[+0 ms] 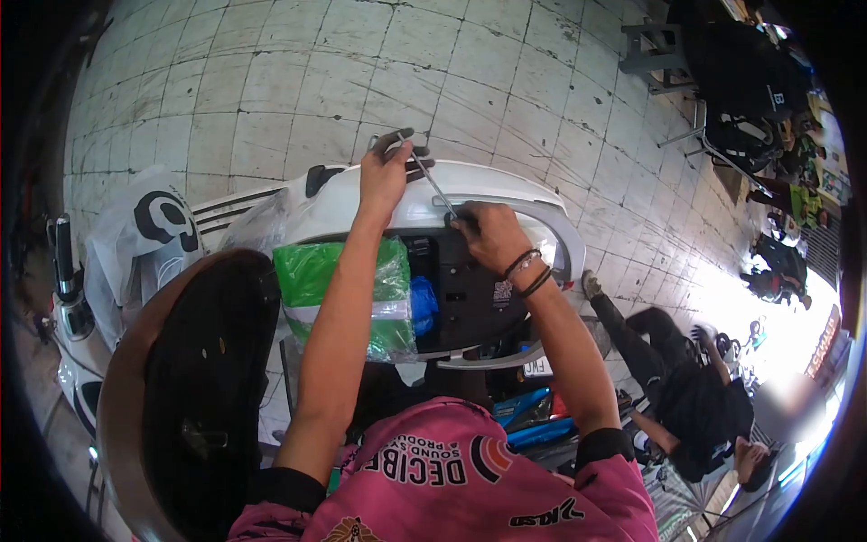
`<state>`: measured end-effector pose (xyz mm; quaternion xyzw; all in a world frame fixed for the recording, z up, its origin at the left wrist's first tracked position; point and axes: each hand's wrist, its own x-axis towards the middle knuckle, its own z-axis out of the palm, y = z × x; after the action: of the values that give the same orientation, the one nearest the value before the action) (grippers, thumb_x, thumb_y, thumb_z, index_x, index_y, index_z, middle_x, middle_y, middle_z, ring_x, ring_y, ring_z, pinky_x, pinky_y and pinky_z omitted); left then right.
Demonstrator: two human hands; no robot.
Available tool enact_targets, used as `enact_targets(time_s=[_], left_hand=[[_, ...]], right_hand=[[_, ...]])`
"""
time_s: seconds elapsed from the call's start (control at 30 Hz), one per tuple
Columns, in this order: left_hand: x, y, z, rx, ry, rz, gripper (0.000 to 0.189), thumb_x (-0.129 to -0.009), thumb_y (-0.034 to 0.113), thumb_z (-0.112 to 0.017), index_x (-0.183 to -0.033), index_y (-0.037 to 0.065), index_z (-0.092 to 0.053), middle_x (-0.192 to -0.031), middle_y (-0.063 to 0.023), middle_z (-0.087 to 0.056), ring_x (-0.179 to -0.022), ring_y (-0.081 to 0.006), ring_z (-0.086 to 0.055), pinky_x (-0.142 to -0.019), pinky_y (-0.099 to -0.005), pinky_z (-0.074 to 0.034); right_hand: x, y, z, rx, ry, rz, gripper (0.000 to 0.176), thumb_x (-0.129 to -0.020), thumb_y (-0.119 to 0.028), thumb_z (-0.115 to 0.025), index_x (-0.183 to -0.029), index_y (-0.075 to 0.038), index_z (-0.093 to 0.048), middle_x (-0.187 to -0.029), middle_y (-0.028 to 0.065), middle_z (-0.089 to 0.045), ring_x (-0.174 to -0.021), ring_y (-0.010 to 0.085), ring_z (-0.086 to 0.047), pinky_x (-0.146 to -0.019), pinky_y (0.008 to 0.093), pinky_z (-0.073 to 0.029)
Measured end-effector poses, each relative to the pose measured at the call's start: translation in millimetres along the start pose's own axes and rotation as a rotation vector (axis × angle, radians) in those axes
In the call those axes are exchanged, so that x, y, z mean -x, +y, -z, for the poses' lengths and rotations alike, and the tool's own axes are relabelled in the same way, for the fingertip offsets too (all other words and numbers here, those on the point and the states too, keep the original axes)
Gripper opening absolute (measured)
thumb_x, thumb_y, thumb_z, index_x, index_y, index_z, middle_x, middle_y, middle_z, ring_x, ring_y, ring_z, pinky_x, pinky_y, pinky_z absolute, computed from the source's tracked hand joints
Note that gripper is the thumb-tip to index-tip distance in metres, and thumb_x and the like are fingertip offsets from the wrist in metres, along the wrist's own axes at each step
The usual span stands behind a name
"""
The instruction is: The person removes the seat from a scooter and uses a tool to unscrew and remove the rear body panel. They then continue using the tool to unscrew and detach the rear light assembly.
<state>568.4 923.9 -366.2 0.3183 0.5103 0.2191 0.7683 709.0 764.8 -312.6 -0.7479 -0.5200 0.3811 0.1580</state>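
The slim metal rod stands tilted over the edge of the black panel, beside the white bodywork. Left hand: fingers curled about its upper end; firmness cannot be told. Right hand: pinching near its lower end, contact point hidden. Judged good practice: steady the tip with the right, apply light, in-line force with the left, and avoid scoring the bodywork.

Tool shaft looks metal, smooth. Scooter body is glossy. Black panel reads matt plastic. Green packet has crinkly, shiny clear plastic. Pink shirt: cloth. Floor tiles: scuffed.
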Motion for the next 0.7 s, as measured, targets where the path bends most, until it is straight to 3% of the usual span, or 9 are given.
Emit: enact_targets(time_s=[0.13,0.23,0.3,0.33,0.4,0.47,0.6,0.63,0.7], left_hand=[[-14.0,4.5,-13.4,0.127,-0.031,0.059,0.029,-0.106,0.019,-0.058,-0.124,-0.002,-0.067,-0.092,-0.0107,-0.072,-0.078,-0.0232,-0.073,-0.075,-0.0373,-0.063],[3.4,-3.8,17.2,0.1,0.128,0.09,0.034,-0.104,0.02,-0.054,-0.128,-0.001,-0.067,-0.078,0.0007,-0.043,-0.067,-0.013,-0.048,-0.071,-0.0373,-0.062],[34.0,-17.1,40.7,0.331,0.241,0.172,0.036,-0.104,0.013,-0.05,-0.13,-0.007,-0.064,-0.079,-0.0024,-0.045,-0.073,-0.021,-0.057,-0.09,-0.0453,-0.061],[50.1,-35.8,62.4,0.501,0.245,0.214,0.038,-0.104,0.009,-0.045,-0.137,-0.005,-0.058,-0.091,-0.0109,-0.062,-0.085,-0.0313,-0.068,-0.1,-0.048,-0.058],[98.7,-36.9,63.2,0.37,0.255,0.108,0.041,-0.105,0.007,-0.043,-0.143,-0.003,-0.053,-0.119,-0.0225,-0.069,-0.104,-0.0375,-0.071,-0.102,-0.0464,-0.058],[116.5,-52.3,78.5,0.221,0.252,0.033,0.041,-0.107,0.009,-0.041,-0.146,0.001,-0.051,-0.137,-0.0258,-0.064,-0.11,-0.0374,-0.071,-0.097,-0.0432,-0.06],[123.0,-49.3,75.2,0.039,0.228,-0.04,0.047,-0.104,0.022,-0.061,-0.147,0.005,-0.051,-0.126,-0.0176,-0.069,-0.101,-0.0279,-0.074,-0.085,-0.0369,-0.06],[125.2,-52.3,73.7,-0.047,0.202,-0.094,0.06,-0.096,0.023,-0.075,-0.148,0.004,-0.05,-0.124,-0.0149,-0.069,-0.101,-0.0242,-0.072,-0.084,-0.0348,-0.059],[136.0,-61.3,72.8,-0.258,0.167,-0.225,0.066,-0.093,0.022,-0.078,-0.149,0.003,-0.048,-0.124,-0.0138,-0.068,-0.103,-0.0233,-0.069,-0.083,-0.0349,-0.058]], right_hand=[[7.1,5.3,-8.2,-0.046,0.084,0.021,0.019,-0.092,-0.018,-0.072,-0.098,-0.001,-0.075,-0.095,0.0227,-0.074,-0.09,0.0445,-0.069,-0.083,0.05,-0.054],[9.5,7.0,-6.1,-0.007,0.099,0.044,0.02,-0.092,-0.02,-0.072,-0.099,-0.002,-0.076,-0.098,0.0213,-0.074,-0.092,0.0439,-0.069,-0.083,0.0494,-0.054],[7.8,6.8,-3.3,-0.004,0.043,0.093,0.022,-0.091,-0.022,-0.075,-0.101,-0.003,-0.076,-0.099,0.0197,-0.072,-0.092,0.0426,-0.068,-0.084,0.0486,-0.054],[7.9,8.4,-4.5,-0.016,0.044,0.087,0.022,-0.091,-0.022,-0.075,-0.101,-0.003,-0.076,-0.099,0.0197,-0.072,-0.092,0.0426,-0.068,-0.084,0.0486,-0.054],[14.9,14.9,-13.5,0.006,0.167,0.162,0.022,-0.091,-0.023,-0.076,-0.103,-0.004,-0.077,-0.097,0.0182,-0.071,-0.089,0.0408,-0.069,-0.081,0.048,-0.055],[19.5,10.5,-20.1,-0.039,0.208,0.097,0.02,-0.089,-0.022,-0.078,-0.103,-0.007,-0.078,-0.093,0.0173,-0.068,-0.084,0.0393,-0.068,-0.076,0.0465,-0.056],[22.5,-10.4,-25.3,0.112,0.32,0.165,0.021,-0.086,-0.023,-0.08,-0.1,-0.007,-0.078,-0.098,0.0135,-0.067,-0.092,0.0345,-0.068,-0.077,0.0449,-0.056],[22.5,-16.6,-26.6,0.219,0.357,0.228,0.021,-0.086,-0.023,-0.079,-0.1,-0.007,-0.078,-0.101,0.0121,-0.067,-0.095,0.0327,-0.067,-0.077,0.0442,-0.056],[17.9,-31.0,-39.5,0.228,0.322,0.284,0.022,-0.087,-0.024,-0.077,-0.101,-0.007,-0.077,-0.103,0.0116,-0.066,-0.097,0.0316,-0.066,-0.078,0.0435,-0.056]])
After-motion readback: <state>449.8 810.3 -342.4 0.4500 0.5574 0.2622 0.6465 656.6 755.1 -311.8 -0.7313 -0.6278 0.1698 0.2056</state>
